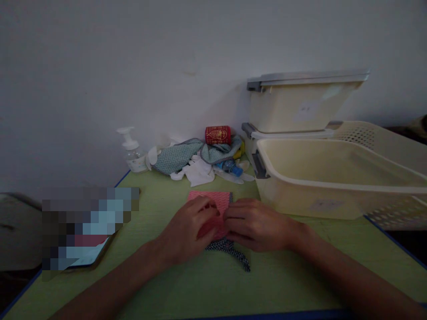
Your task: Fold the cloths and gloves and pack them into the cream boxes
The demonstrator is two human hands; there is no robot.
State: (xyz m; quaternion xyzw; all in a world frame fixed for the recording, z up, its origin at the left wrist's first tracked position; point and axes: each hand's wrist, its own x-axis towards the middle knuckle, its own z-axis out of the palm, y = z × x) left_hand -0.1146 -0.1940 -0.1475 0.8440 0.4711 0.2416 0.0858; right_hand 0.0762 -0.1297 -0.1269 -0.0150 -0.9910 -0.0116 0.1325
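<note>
Fingers (238,215) touch pink cloth (224,201); cream bin (290,200) near, red cylinder (218,135) beyond.

You have a matt, rough-textured pink cloth (223,205) at centre frame. At right, your cream storage bin (287,200) looks like smooth plastic.

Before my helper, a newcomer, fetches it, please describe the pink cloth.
Find the green table. Left of the cream tub, between the left hand and right hand, lies the cloth. Its pink colour sets it apart from the bluish cloth behind.
</note>
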